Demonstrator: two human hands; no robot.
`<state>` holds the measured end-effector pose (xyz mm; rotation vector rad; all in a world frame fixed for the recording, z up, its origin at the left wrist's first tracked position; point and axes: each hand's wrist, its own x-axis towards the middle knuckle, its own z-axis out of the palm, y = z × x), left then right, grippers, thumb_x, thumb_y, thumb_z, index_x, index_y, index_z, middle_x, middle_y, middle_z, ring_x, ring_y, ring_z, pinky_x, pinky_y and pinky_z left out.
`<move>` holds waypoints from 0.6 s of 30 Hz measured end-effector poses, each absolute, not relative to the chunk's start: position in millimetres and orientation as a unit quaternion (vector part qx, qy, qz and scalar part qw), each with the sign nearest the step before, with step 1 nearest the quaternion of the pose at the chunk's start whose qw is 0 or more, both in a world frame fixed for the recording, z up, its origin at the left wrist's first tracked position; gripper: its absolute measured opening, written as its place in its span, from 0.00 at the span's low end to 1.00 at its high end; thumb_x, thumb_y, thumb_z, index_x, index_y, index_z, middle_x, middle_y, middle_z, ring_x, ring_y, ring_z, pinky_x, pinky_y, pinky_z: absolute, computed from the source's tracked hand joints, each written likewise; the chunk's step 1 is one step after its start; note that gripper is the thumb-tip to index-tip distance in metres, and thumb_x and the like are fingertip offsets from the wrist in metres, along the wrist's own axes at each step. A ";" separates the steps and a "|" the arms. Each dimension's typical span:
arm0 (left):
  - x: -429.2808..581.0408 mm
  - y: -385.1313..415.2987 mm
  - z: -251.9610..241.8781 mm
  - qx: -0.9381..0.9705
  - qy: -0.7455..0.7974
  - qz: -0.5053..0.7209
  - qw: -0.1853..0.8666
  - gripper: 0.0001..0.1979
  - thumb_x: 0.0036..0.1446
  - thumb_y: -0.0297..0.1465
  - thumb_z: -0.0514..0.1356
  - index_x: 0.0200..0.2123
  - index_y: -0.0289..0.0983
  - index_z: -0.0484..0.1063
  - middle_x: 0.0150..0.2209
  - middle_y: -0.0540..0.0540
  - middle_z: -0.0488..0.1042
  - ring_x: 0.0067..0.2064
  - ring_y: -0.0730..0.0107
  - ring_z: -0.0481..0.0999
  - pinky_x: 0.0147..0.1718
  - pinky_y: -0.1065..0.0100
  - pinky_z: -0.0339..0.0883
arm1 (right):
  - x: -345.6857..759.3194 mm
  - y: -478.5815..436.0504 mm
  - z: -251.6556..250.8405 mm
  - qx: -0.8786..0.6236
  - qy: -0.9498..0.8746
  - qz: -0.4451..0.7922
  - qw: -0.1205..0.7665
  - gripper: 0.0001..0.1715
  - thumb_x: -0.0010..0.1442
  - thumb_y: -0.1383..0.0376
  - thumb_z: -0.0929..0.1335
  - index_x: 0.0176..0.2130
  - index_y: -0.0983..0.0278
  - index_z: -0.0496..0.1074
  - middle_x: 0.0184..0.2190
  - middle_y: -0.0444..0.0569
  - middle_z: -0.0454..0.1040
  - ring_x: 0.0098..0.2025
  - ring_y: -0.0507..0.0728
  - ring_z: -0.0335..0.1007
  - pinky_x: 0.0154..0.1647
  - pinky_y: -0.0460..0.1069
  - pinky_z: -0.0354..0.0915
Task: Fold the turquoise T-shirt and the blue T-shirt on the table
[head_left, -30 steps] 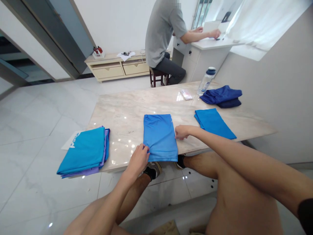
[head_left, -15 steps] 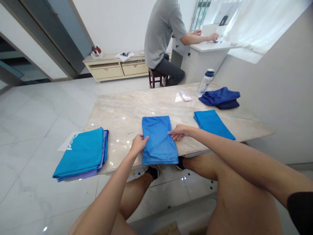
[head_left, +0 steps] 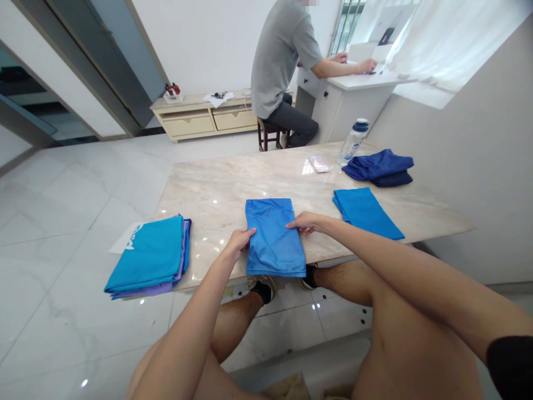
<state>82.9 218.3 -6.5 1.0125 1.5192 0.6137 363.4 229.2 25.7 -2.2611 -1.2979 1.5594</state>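
Observation:
A folded blue garment [head_left: 275, 239] lies at the front edge of the marble table, its near end hanging a little over the edge. My left hand [head_left: 241, 240] pinches its left side, thumb on top and fingers beneath. On the opposite side, my right hand [head_left: 305, 222] grips the right edge between thumb and fingers. To the left is a stack of folded clothes [head_left: 150, 253], bright blue with white lettering on top and purple layers below. Another folded blue cloth [head_left: 368, 212] rests to the right, beyond my right forearm.
A clear water bottle [head_left: 353, 141] with a dark blue cap stands near crumpled navy clothing [head_left: 381, 166] at the back right of the table [head_left: 216, 175]. Past the table, a person [head_left: 283, 61] in grey sits on a stool at a white desk [head_left: 353, 103]. A low cabinet [head_left: 195, 123] lines the wall.
Both hands keep hold of the blue garment, and more of the left thumb now lies over its edge. The whole view has shifted slightly, so things appear farther right.

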 end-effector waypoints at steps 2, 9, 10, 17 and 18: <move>79.1 219.0 -0.3 0.425 0.636 0.249 0.594 0.25 0.42 0.51 0.77 0.27 0.37 0.77 0.22 0.49 0.73 0.23 0.70 0.67 0.25 0.68 0.53 | 364.3 227.6 31.7 -0.736 -0.426 0.520 0.085 0.16 0.63 0.58 0.81 0.39 0.65 0.77 0.34 0.48 0.80 0.35 0.53 0.75 0.39 0.48 0.71; 59.9 221.5 38.4 0.436 0.608 0.318 0.581 0.31 0.35 0.54 0.79 0.34 0.35 0.82 0.31 0.47 0.79 0.33 0.71 0.68 0.32 0.70 0.56 | 365.2 230.2 66.1 -0.700 -0.438 0.521 0.216 0.13 0.63 0.61 0.80 0.37 0.67 0.79 0.42 0.52 0.85 0.45 0.55 0.78 0.43 0.46 0.71; 57.8 221.4 45.9 0.440 0.601 0.345 0.571 0.33 0.35 0.55 0.79 0.36 0.36 0.83 0.34 0.46 0.81 0.35 0.69 0.70 0.34 0.69 0.57 | 365.7 231.5 72.8 -0.685 -0.454 0.517 0.240 0.13 0.62 0.60 0.80 0.36 0.67 0.80 0.40 0.52 0.85 0.45 0.55 0.78 0.42 0.46 0.71; 58.5 222.5 110.2 0.404 0.568 0.542 0.470 0.35 0.35 0.54 0.80 0.42 0.37 0.86 0.42 0.43 0.84 0.44 0.61 0.75 0.42 0.65 0.64 | 363.1 237.4 120.2 -0.559 -0.559 0.360 0.496 0.21 0.59 0.50 0.79 0.38 0.65 0.84 0.35 0.49 0.83 0.39 0.57 0.75 0.42 0.50 0.71; 59.8 223.2 119.5 0.403 0.559 0.563 0.456 0.33 0.35 0.53 0.80 0.41 0.38 0.86 0.42 0.43 0.84 0.45 0.61 0.76 0.43 0.64 0.65 | 361.8 238.2 126.0 -0.554 -0.564 0.326 0.518 0.21 0.59 0.49 0.79 0.38 0.65 0.84 0.35 0.49 0.83 0.39 0.57 0.75 0.43 0.51 0.71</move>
